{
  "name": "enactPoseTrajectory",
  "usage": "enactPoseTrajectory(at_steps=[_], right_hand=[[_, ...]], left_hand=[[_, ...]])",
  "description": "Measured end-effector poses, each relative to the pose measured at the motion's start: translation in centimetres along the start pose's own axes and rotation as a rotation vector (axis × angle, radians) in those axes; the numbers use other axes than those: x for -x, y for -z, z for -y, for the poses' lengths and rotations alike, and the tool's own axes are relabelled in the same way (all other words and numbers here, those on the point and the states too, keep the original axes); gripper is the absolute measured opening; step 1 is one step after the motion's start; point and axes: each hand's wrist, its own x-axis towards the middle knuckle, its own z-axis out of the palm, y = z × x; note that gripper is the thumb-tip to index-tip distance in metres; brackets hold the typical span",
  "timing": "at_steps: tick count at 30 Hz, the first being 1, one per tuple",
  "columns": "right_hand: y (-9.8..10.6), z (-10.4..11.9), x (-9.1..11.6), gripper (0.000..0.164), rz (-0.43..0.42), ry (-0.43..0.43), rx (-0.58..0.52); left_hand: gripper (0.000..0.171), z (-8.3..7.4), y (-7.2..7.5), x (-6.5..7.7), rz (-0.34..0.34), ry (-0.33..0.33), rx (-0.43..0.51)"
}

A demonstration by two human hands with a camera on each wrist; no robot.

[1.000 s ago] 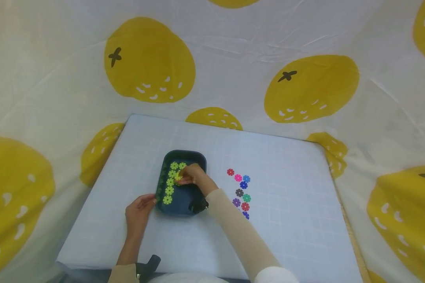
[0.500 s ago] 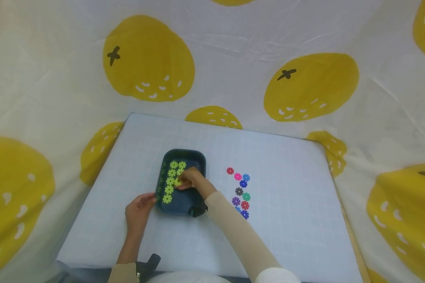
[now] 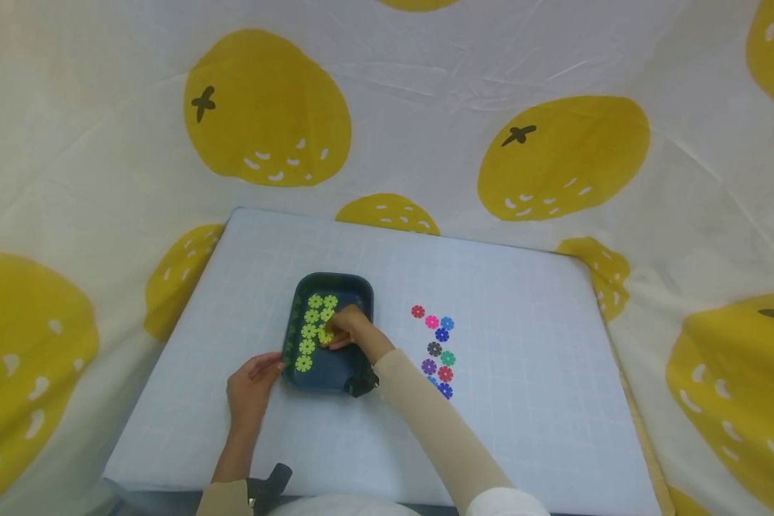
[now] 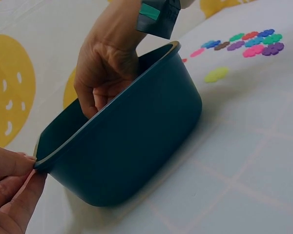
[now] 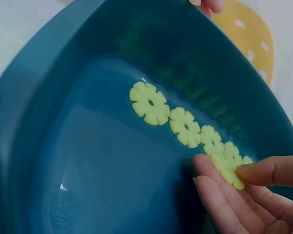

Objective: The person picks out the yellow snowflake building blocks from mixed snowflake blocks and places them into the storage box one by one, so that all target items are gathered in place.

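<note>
A dark teal plastic tub rests on the table, with several yellow-green flower-shaped discs lying along its floor in a row and a second, shorter row. My right hand reaches inside. Between thumb and fingertips it pinches one more yellow-green flower disc, tilted, right beside the longer row. At the tub's near left corner my left hand holds the rim between thumb and fingers. From the left wrist view, the tub wall hides the discs inside.
To the right of the tub, several flower discs in red, pink, blue, black, green and purple lie loosely on the white-covered table. A lone yellow-green disc lies nearer the tub. A fruit-printed curtain hangs behind.
My right hand has shifted slightly toward the tub's near side and lower with the pinched disc, alongside the longer row. The left hand stays at the rim.
</note>
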Motion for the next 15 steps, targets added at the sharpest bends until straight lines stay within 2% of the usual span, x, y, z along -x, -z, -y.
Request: enactPoseTrajectory(at_steps=[15], right_hand=[[0.10, 1.00, 0.68, 0.011, 0.004, -0.045, 0.147]], left_hand=[[0.021, -0.14, 0.10, 0.08, 0.002, -0.007, -0.013]])
